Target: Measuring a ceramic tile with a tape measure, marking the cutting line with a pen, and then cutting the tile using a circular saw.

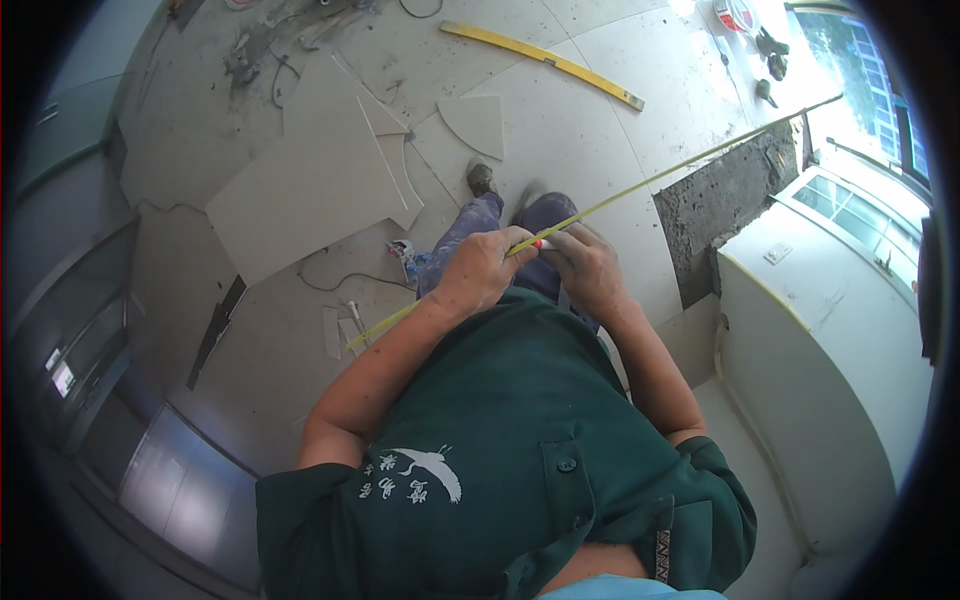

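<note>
A long yellow tape measure blade (690,165) slants across the view, from beside my left forearm up to the far right near the window. My left hand (478,265) pinches the blade in front of my body, between thumb and fingers. Close beside it, my right hand (590,268) is closed around a slim white pen-like thing (546,244) with a red part, its tip near the blade. The fingers hide most of this thing. Behind my left arm the yellow strip continues to the lower left.
Large cut tile pieces (310,175) lie left of my feet, and a quarter-round piece (475,122) lies ahead. A yellow spirit level (545,62) rests farther off. At right are a bare rough floor strip (725,210) and a white ledge (820,280). A cable (340,285) curves nearby.
</note>
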A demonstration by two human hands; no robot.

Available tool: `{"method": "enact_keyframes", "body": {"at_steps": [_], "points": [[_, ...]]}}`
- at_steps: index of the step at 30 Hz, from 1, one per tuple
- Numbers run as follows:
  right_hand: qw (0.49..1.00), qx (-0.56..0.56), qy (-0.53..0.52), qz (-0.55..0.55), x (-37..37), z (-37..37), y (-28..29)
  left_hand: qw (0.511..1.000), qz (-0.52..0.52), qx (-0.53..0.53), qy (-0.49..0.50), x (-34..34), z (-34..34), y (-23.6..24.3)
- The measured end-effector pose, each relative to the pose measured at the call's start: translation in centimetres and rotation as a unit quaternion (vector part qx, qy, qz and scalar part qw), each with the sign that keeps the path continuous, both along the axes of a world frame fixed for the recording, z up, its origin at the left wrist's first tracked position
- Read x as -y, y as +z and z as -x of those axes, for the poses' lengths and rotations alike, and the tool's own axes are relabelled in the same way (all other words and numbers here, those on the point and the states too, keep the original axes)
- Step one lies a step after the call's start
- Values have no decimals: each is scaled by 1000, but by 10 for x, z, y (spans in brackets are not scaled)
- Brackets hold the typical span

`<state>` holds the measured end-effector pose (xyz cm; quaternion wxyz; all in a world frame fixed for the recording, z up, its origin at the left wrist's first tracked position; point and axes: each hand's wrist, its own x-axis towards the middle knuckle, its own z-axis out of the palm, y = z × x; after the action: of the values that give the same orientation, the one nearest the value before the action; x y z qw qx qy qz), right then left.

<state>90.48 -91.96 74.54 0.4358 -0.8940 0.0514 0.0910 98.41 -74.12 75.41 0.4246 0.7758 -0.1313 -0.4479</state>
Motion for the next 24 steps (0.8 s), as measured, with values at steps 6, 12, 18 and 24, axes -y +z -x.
{"method": "enact_keyframes", "body": {"at_steps": [6,12,18,24], "points": [[996,3,90,3,67,-76,-5,1000,5,6,9,54,-64,5],[954,17,293,59,125,-161,-10,994,-46,87,37,93,-106,-8],[916,117,383,28,142,-245,-11,979,-36,130,153,113,-146,2],[871,49,481,87,117,-340,-2,970,-61,171,160,96,-212,-7]]}}
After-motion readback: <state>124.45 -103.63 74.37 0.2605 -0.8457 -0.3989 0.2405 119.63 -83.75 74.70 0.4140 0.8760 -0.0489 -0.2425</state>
